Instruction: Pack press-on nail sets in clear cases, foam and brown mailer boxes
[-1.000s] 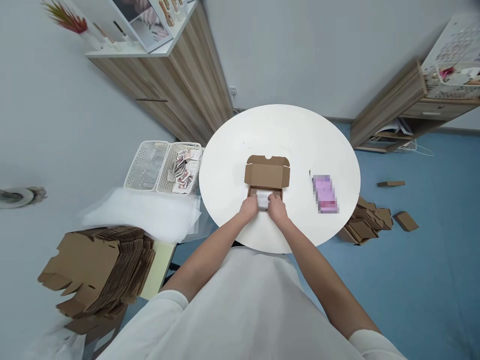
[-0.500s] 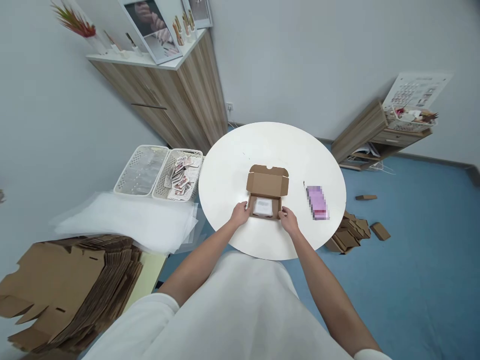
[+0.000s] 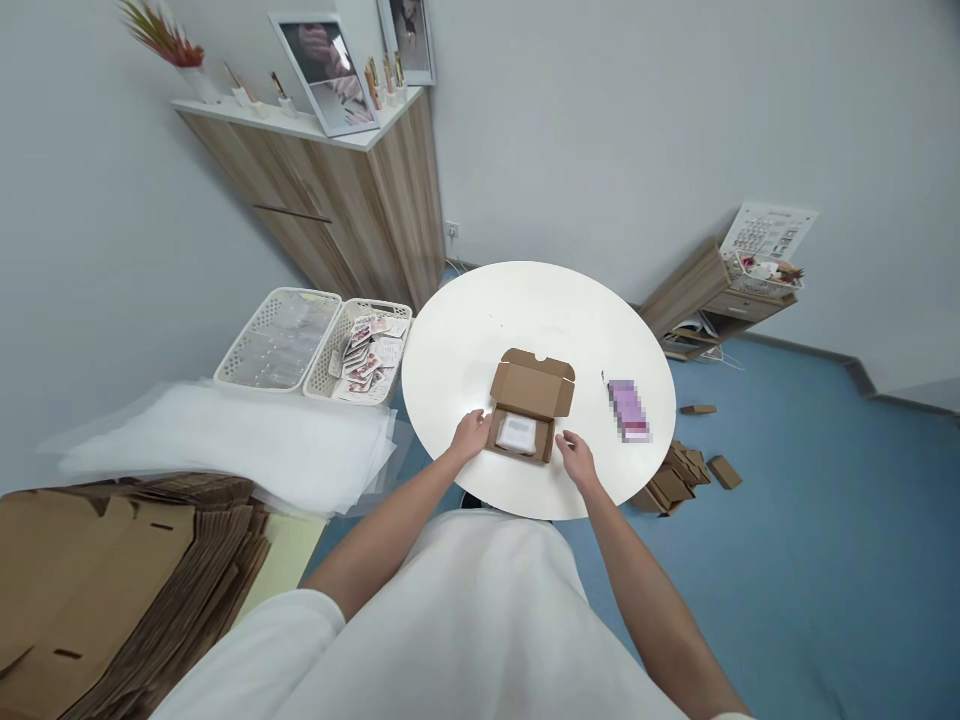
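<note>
Box: a small cardboard box (image 3: 529,403) lay near the front edge of the round white table (image 3: 465,340), lid up; a white packet (image 3: 516,432) sat inside
Left hand: the left hand (image 3: 470,436) touched the box's left side, fingers loosely open
Right hand: the right hand (image 3: 576,459) hovered open just right of the box (not touching it)
Nearby: a purple pack (image 3: 627,409) lay to the right; two white baskets (image 3: 315,340) stood left of the table

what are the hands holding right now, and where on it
The left hand touches the open cardboard box at its left wall; whether it grips cannot be told. The right hand is open beside the box's right front corner, holding nothing.
</note>
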